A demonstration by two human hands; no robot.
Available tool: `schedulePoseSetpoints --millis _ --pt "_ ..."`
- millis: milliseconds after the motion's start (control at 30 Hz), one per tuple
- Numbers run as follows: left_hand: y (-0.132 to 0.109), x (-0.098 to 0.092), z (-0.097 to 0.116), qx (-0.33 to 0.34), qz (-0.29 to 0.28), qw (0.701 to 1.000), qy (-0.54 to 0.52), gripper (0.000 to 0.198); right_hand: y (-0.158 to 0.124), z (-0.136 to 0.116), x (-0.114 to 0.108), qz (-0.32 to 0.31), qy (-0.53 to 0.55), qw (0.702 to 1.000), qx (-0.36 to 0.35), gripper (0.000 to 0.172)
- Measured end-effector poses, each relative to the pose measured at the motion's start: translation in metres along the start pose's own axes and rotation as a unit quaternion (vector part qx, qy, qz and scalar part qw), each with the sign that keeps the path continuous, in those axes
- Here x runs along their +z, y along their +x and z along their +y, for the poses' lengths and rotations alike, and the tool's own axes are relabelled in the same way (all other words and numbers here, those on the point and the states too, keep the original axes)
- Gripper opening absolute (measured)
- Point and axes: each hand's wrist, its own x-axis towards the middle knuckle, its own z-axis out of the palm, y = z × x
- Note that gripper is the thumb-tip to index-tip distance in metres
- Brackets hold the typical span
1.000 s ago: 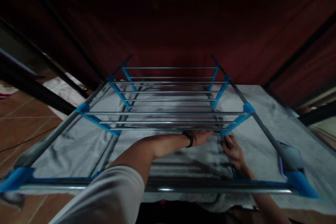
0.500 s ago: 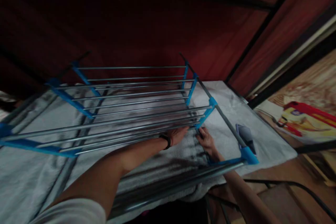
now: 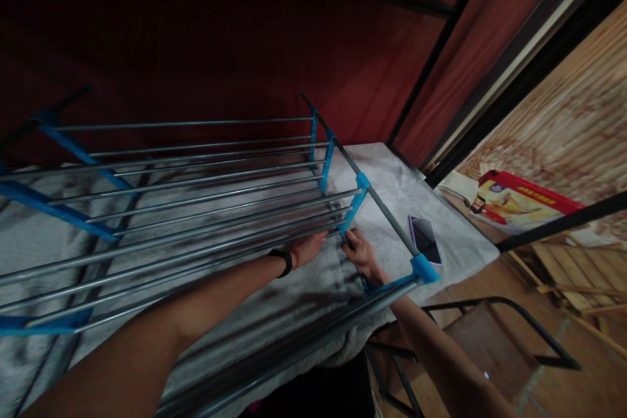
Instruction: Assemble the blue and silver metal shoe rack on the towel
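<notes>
A rack of grey metal tubes [image 3: 210,209] and blue plastic brackets [image 3: 353,208] lies across a white cloth-covered surface. My left hand [image 3: 308,249], with a black band at the wrist, is at the lowest tube close to its right end. Its fingers look closed round that tube, though they are partly hidden. Just to the right, my right hand [image 3: 361,253] has its fingers curled at the lower end of the blue bracket. My right forearm passes under the near tube, beside a blue corner piece [image 3: 424,269].
A phone [image 3: 425,239] lies on the white cloth [image 3: 460,235] right of the rack. Behind stands a dark red wall [image 3: 220,46]. Beyond the right edge are a red and yellow package [image 3: 524,202], a metal-framed chair [image 3: 490,339] and wooden slats [image 3: 582,274].
The view has turned to the right, so the rack and both hands appear further left. Both hands stay at the same tube end and bracket.
</notes>
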Motion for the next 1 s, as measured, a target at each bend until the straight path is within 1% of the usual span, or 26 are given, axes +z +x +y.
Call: schedulePoseSetpoints --millis 200,333,533,667,733,900,1000 --pt "0.004 -0.003 0.001 -0.005 -0.029 0.999 -0.015 0.043 0.0 -0.002 -0.002 -0.001 0.001 1.0 0.003 0.044" --pt "0.007 -0.004 0.003 -0.024 -0.046 0.998 -0.025 0.046 0.0 -0.002 -0.002 -0.003 0.002 1.0 0.004 0.043" --pt "0.002 0.0 0.002 -0.008 -0.01 0.999 -0.036 0.041 0.001 -0.002 -0.003 -0.001 -0.004 1.0 -0.002 0.045" --pt "-0.003 0.002 0.001 0.006 0.011 1.0 -0.014 0.037 0.0 -0.001 -0.003 -0.005 -0.01 1.0 -0.003 0.043" --pt "-0.005 0.002 0.001 0.004 0.01 1.0 0.003 0.037 0.001 -0.001 -0.003 -0.01 -0.013 1.0 -0.003 0.041" --pt "-0.017 -0.002 0.0 -0.018 -0.02 0.999 0.035 0.052 0.001 0.0 -0.002 -0.009 -0.013 1.0 -0.006 0.043" --pt "-0.033 -0.014 0.004 -0.011 -0.024 0.999 0.046 0.063 0.001 0.004 -0.002 -0.006 0.002 1.0 -0.01 0.037"
